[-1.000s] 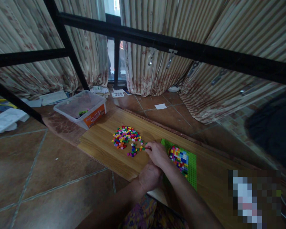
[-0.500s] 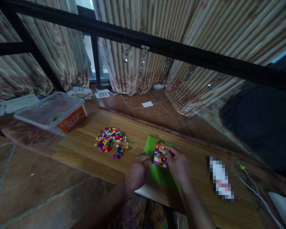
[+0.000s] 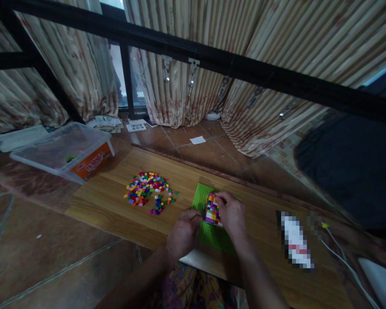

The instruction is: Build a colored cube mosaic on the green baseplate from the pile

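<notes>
Head: brick patch (image 3: pixel 211 209) under right hand (image 3: pixel 232 214)

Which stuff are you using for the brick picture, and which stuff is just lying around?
In use:
- green baseplate, left hand at its edge
- brick patch on it, right hand touching it
- loose brick pile
- wooden board underneath

Lying about:
- plastic tub
- papers by the curtains
- white cable
</notes>
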The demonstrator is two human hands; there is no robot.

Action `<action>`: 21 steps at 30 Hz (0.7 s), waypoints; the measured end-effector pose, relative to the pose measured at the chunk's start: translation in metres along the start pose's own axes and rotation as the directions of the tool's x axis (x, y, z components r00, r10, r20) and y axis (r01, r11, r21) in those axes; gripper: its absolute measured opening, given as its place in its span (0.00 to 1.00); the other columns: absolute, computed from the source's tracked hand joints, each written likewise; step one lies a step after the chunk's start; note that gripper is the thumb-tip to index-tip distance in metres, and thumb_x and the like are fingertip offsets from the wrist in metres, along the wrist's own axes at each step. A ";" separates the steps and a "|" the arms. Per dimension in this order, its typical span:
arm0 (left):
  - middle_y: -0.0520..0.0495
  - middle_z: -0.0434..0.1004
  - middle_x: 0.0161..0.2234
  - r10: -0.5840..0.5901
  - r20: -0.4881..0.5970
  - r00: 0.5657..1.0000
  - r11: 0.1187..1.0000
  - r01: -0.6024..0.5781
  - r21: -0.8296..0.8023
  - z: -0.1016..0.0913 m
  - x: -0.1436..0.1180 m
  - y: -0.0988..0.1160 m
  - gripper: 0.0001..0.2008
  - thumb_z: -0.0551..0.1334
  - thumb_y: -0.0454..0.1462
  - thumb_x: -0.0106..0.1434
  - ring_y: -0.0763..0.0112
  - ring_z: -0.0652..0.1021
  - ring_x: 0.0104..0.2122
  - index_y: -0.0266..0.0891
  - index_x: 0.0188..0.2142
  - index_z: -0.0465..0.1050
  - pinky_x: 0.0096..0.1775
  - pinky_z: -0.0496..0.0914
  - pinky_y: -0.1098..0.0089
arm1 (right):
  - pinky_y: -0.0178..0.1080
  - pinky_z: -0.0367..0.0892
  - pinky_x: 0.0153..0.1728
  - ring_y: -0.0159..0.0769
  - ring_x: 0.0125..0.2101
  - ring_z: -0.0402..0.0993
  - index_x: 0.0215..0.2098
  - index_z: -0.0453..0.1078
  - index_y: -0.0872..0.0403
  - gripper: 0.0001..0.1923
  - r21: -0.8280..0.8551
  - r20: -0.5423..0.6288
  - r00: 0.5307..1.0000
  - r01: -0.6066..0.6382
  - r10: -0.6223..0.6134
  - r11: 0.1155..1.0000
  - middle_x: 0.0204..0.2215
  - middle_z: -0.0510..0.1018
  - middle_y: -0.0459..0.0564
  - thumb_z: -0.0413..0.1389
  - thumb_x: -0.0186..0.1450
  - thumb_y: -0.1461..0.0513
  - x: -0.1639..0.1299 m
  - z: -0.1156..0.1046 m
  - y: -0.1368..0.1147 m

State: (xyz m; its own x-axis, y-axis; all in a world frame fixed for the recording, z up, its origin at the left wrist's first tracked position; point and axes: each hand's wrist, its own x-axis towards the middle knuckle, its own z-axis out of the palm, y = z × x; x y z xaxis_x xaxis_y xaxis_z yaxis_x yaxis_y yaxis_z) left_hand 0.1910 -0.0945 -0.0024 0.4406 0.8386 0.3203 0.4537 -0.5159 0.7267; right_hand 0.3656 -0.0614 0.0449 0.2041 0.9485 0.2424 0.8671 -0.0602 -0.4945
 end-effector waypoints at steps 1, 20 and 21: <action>0.44 0.74 0.39 0.001 0.000 1.000 1.000 -0.001 0.000 0.000 0.000 0.000 0.11 0.54 0.29 0.62 0.65 0.72 0.42 0.39 0.38 0.73 0.46 0.70 0.64 | 0.37 0.65 0.33 0.37 0.29 0.76 0.34 0.76 0.51 0.13 -0.002 -0.007 1.000 -0.005 0.005 1.000 0.30 0.82 0.49 0.49 0.66 0.58 0.000 0.001 0.000; 0.45 0.74 0.40 0.002 0.016 1.000 1.000 -0.002 0.022 -0.002 0.001 0.003 0.11 0.54 0.27 0.61 0.66 0.73 0.42 0.40 0.38 0.72 0.47 0.70 0.65 | 0.41 0.67 0.41 0.41 0.38 0.73 0.43 0.76 0.56 0.18 -0.001 -0.064 0.989 0.133 -0.132 0.991 0.37 0.78 0.55 0.45 0.68 0.61 -0.021 -0.008 0.004; 0.46 0.74 0.40 0.003 0.019 1.000 1.000 -0.004 0.021 -0.002 0.001 0.003 0.11 0.54 0.27 0.61 0.67 0.73 0.42 0.40 0.38 0.72 0.47 0.70 0.65 | 0.41 0.67 0.41 0.41 0.38 0.73 0.44 0.76 0.56 0.18 -0.011 -0.057 0.989 0.135 -0.135 0.991 0.38 0.78 0.56 0.44 0.68 0.61 -0.021 -0.006 0.004</action>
State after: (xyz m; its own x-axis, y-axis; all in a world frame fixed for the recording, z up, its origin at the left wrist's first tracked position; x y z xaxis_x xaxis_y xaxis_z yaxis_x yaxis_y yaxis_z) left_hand 0.1912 -0.0952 0.0014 0.4568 0.8335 0.3110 0.4683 -0.5225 0.7125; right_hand 0.3677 -0.0832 0.0432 0.1109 0.9285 0.3545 0.8915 0.0647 -0.4483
